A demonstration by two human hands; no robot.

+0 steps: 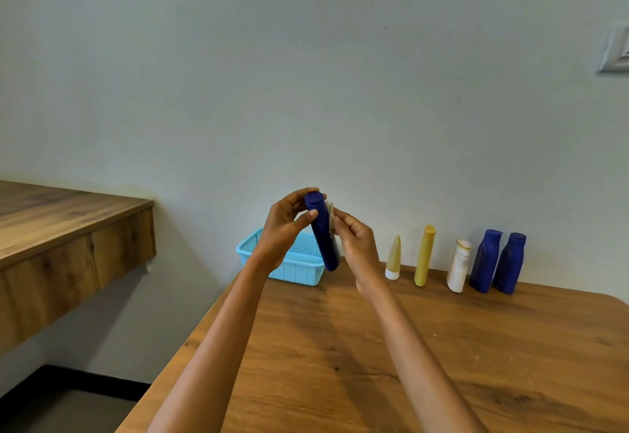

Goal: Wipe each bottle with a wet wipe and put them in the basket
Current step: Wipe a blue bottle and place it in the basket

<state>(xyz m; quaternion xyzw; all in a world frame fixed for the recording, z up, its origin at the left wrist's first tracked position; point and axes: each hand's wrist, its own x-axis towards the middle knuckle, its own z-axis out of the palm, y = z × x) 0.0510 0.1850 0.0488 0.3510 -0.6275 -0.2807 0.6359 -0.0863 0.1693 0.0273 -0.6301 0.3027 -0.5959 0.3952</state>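
My left hand (284,225) grips the top end of a tall dark blue bottle (324,238), held upright and slightly tilted above the table. Against its right side my right hand (357,238) pinches a small white wet wipe (331,216). Behind the bottle, a light blue plastic basket (299,269) sits at the table's far left corner; I see nothing inside it. Along the wall to the right stand a beige pointed tube (394,259), a yellow bottle (424,255), a white bottle (459,265) and two dark blue bottles (485,262) (510,264).
The wooden table (408,364) spreads out in front of me, its left edge running diagonally toward the basket. A second wooden counter (68,228) stands at the left across a gap of floor. The wall lies close behind the bottles, with a switch plate (616,47) at the right.
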